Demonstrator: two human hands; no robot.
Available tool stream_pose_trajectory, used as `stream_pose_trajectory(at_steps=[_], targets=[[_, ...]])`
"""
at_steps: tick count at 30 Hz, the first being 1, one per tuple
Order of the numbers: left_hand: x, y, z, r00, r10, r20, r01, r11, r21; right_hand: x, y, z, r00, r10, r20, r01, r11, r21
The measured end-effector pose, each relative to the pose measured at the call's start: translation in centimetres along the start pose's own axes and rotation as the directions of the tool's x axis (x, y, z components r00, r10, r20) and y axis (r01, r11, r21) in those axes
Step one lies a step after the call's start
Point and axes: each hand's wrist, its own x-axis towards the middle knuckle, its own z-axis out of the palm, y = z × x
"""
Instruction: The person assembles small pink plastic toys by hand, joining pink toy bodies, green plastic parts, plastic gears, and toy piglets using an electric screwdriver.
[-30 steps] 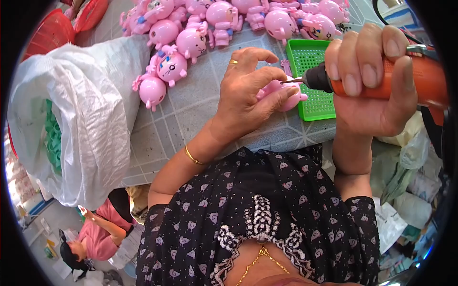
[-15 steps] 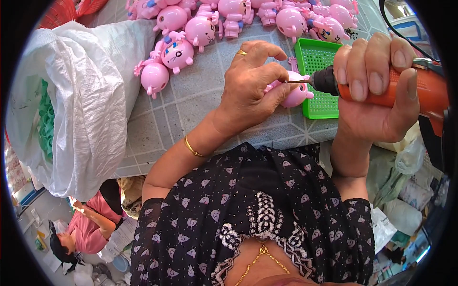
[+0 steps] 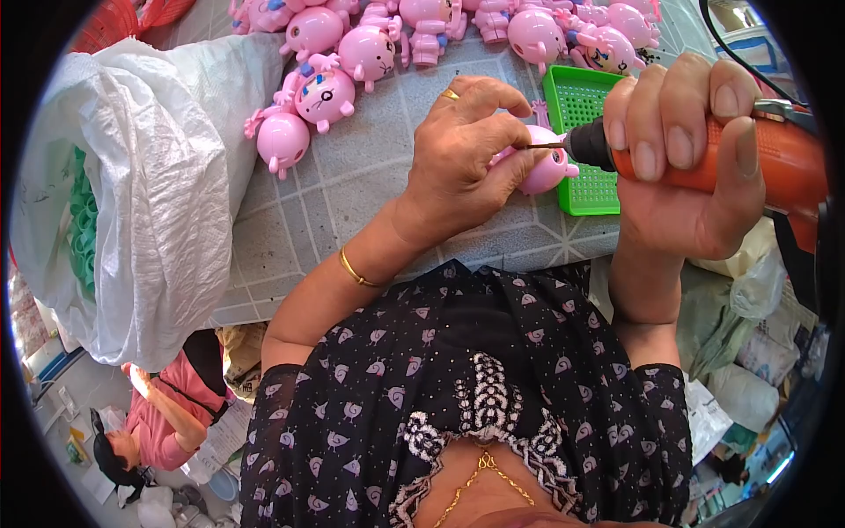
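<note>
My left hand [image 3: 471, 150] is closed, its thumb and forefinger pinched at the tip of a thin driver bit. Behind those fingers is a pink toy figure [image 3: 547, 173] with a round glossy head, partly hidden by the hand. An orange electric screwdriver [image 3: 673, 163] with a black nose lies level in the grip of my right hand [image 3: 695, 167], its bit pointing left across the toy to the left fingertips. Whether a screw sits at the bit's tip is too small to tell. Just beyond the toy stands a green perforated tray [image 3: 588, 201].
Several pink toy figures [image 3: 368, 53] lie along the table's far side. A white woven sack [image 3: 167, 202] with green plastic pieces [image 3: 82, 229] stands at the left. A red basket [image 3: 110, 26] is at the far left. Another person [image 3: 167, 414] sits at lower left. A black cable [image 3: 748, 66] hangs at right.
The electric screwdriver and my right hand have shifted slightly left and up. My left hand stays pinched at the bit's tip. The other person's arm has moved a little.
</note>
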Motion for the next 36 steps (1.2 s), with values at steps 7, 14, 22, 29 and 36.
stream_pose_trajectory(at_steps=[7, 14, 22, 29, 36], targets=[[-0.1, 0.0, 0.1, 1.000, -0.019, 0.001, 0.019, 1.000, -0.005, 0.0, 0.0, -0.2, 1.000, -0.008, 0.019, 0.008, 1.000, 0.001], [-0.2, -0.2, 0.6, 1.000, -0.023, 0.012, 0.024, 0.999, -0.023, 0.1, -1.0, -1.1, 1.000, -0.017, 0.000, 0.017, 1.000, 0.009], [-1.1, -0.6, 0.1, 0.951, -0.139, 0.275, 0.096, 0.982, 0.164, -0.6, -1.0, -2.4, 0.995, -0.059, -0.077, 0.048, 0.989, -0.138], [-1.3, -0.7, 0.7, 0.960, -0.142, 0.243, 0.114, 0.986, 0.125, -1.1, -0.4, -2.8, 0.988, -0.020, -0.153, -0.001, 0.991, -0.130], [-1.0, -0.4, 0.8, 0.962, -0.115, 0.246, 0.084, 0.987, 0.134, -1.0, -0.4, -3.0, 0.989, -0.007, -0.145, -0.013, 0.990, -0.141]])
